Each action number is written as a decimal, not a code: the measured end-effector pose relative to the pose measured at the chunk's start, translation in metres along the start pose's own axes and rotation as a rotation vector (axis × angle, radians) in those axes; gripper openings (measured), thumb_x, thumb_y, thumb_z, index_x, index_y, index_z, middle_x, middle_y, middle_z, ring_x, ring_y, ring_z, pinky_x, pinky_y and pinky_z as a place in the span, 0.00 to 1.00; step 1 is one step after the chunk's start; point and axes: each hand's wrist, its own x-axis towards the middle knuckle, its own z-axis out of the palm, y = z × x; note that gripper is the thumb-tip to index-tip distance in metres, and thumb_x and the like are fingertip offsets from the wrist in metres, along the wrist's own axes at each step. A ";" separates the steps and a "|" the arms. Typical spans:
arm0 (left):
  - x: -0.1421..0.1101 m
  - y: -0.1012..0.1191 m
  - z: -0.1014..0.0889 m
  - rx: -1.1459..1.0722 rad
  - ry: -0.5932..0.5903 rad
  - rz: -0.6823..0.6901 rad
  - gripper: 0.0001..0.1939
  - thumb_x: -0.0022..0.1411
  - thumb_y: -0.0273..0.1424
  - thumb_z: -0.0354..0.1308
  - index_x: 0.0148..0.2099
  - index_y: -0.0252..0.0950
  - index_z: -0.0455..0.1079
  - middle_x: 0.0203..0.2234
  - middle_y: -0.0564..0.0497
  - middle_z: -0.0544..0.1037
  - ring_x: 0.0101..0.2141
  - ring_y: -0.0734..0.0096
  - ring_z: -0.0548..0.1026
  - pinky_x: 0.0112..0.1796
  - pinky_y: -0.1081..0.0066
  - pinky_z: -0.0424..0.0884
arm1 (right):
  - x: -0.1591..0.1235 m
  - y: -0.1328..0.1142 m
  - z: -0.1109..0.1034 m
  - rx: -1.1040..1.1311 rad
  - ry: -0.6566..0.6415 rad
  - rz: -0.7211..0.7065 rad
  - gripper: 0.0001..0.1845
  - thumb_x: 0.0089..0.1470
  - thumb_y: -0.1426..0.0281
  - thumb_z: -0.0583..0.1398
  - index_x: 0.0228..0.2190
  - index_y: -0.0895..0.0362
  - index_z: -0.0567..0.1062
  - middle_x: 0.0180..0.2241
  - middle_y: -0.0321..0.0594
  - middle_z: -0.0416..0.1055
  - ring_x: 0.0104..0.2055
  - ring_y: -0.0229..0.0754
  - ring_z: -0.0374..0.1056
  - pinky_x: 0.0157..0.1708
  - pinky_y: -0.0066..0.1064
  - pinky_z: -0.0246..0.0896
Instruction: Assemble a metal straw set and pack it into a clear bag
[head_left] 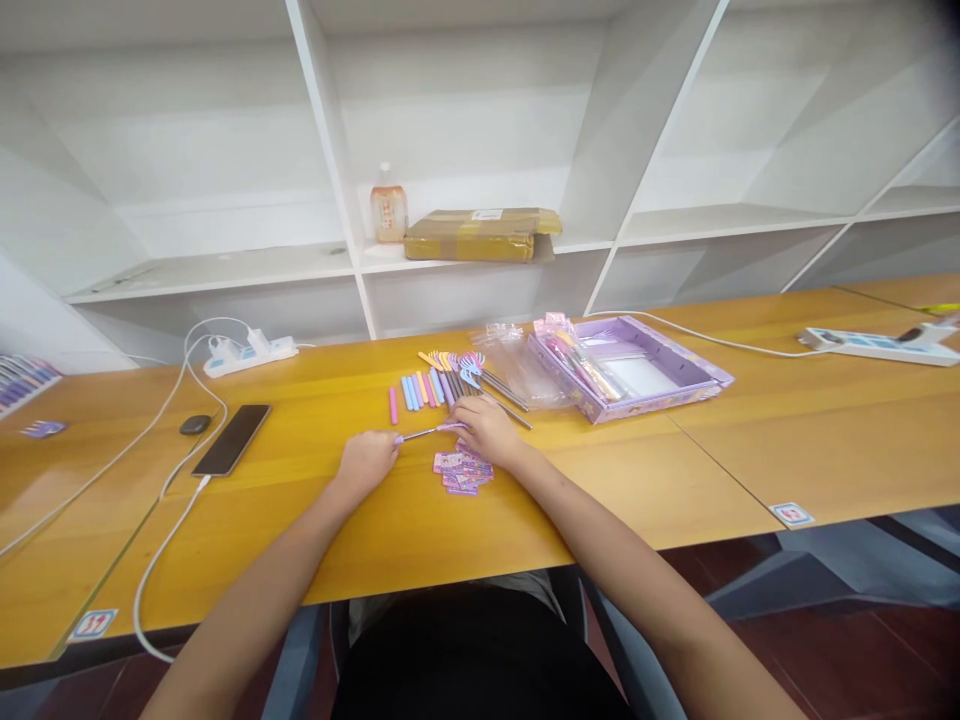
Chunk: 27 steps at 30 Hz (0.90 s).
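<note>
My left hand [367, 462] and my right hand [487, 428] rest on the wooden table [750, 450] and together grip a thin purple pencil [429, 432], one at each end, held level just above the surface. A small pile of pink and purple stickers [462, 470] lies right below my right hand. Behind the hands several pastel sticks [420, 390] in pink, blue, yellow and purple lie in a row, beside a bunch of dark pencils with decorated tops [480, 378].
An open purple box [626, 368] sits at the right with clear wrapping [517, 365] beside it. A black phone [232, 439] on a white cable, a small dark object [195, 424] and a power strip [244, 353] lie left. Another power strip [870, 346] lies far right. Shelves behind hold a bottle [388, 205] and a parcel [480, 235].
</note>
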 end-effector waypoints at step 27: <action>-0.039 -0.109 -0.030 0.160 -0.017 -0.080 0.24 0.77 0.36 0.42 0.49 0.34 0.81 0.42 0.31 0.84 0.46 0.44 0.84 0.45 0.56 0.75 | -0.073 0.065 -0.121 -0.447 -0.017 0.218 0.14 0.68 0.76 0.54 0.35 0.58 0.79 0.36 0.47 0.72 0.39 0.44 0.62 0.41 0.36 0.48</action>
